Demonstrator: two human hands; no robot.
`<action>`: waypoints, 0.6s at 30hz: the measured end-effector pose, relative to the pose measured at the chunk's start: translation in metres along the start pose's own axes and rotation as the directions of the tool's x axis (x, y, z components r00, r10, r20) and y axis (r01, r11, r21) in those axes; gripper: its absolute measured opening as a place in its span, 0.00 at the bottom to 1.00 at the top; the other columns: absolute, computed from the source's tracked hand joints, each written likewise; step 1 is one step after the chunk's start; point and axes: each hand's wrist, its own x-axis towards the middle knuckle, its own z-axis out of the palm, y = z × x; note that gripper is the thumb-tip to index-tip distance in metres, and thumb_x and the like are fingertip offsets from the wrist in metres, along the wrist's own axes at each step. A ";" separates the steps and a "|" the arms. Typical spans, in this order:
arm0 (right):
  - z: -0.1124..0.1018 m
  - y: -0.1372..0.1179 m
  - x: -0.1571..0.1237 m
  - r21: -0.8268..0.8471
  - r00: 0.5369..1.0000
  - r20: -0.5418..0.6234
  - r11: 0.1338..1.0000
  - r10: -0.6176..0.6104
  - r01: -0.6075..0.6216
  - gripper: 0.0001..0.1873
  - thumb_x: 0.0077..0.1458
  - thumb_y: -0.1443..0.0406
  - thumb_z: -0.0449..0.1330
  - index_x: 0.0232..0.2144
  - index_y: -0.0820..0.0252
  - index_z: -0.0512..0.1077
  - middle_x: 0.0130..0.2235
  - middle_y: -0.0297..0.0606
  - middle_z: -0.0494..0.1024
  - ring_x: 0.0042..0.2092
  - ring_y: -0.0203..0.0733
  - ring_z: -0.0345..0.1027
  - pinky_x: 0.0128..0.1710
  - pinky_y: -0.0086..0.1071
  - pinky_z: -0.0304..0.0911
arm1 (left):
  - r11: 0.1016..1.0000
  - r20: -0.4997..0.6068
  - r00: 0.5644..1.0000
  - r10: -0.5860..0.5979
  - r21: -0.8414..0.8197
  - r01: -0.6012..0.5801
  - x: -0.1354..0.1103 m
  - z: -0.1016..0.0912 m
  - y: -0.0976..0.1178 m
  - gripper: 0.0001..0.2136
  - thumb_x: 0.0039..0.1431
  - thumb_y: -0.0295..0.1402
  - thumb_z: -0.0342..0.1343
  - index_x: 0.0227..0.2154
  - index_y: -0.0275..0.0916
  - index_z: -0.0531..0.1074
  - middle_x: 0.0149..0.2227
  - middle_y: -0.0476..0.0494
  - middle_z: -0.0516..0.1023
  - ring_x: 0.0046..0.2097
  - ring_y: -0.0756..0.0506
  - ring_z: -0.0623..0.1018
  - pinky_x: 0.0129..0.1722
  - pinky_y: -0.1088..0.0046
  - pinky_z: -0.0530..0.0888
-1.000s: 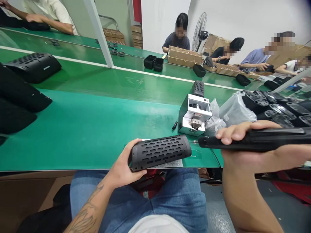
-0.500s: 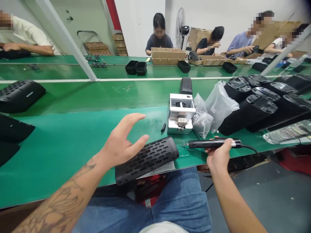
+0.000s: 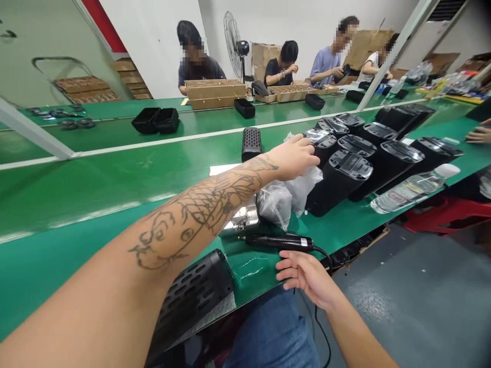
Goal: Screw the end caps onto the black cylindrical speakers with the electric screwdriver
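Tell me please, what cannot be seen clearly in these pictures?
All in the head view:
The silver-and-white machine: mostly hidden by the tattooed left forearm.
The perforated black speaker casing: partly hidden by that forearm.
The co-worker's hand: arm cut off by the right edge.
The label on the clear bottle: too small and blurred to read.
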 end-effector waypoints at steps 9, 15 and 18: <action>0.014 -0.032 -0.011 -0.033 0.999 -0.037 0.999 0.001 -0.002 0.27 0.62 0.46 0.71 0.47 0.65 0.77 0.39 0.49 0.85 0.34 0.47 0.83 0.28 0.32 0.78 | 0.975 -0.152 0.966 -0.211 -0.109 0.196 -0.004 -0.036 -0.027 0.09 0.73 0.27 0.56 0.38 0.34 0.81 0.48 0.40 0.81 0.52 0.41 0.83 0.55 0.58 0.78; 0.028 -0.064 0.024 0.102 0.942 -0.234 0.958 -0.240 0.270 0.31 0.59 0.53 0.75 0.60 0.54 0.73 0.58 0.51 0.82 0.49 0.53 0.85 0.40 0.40 0.83 | 0.949 -0.237 0.933 0.270 0.228 -0.216 0.019 -0.100 -0.056 0.49 0.52 0.36 0.10 0.39 0.07 0.78 0.59 0.41 0.64 0.60 0.29 0.76 0.37 0.55 0.66; 0.032 -0.071 0.055 0.043 0.827 -0.331 0.868 -0.455 0.495 0.28 0.61 0.54 0.73 0.60 0.50 0.73 0.59 0.45 0.81 0.51 0.47 0.83 0.51 0.43 0.81 | 0.275 0.451 0.199 0.870 -0.110 -0.955 0.030 -0.096 -0.074 0.58 0.36 0.44 0.04 0.33 0.06 0.78 0.67 0.31 0.50 0.63 0.21 0.69 0.20 0.60 0.58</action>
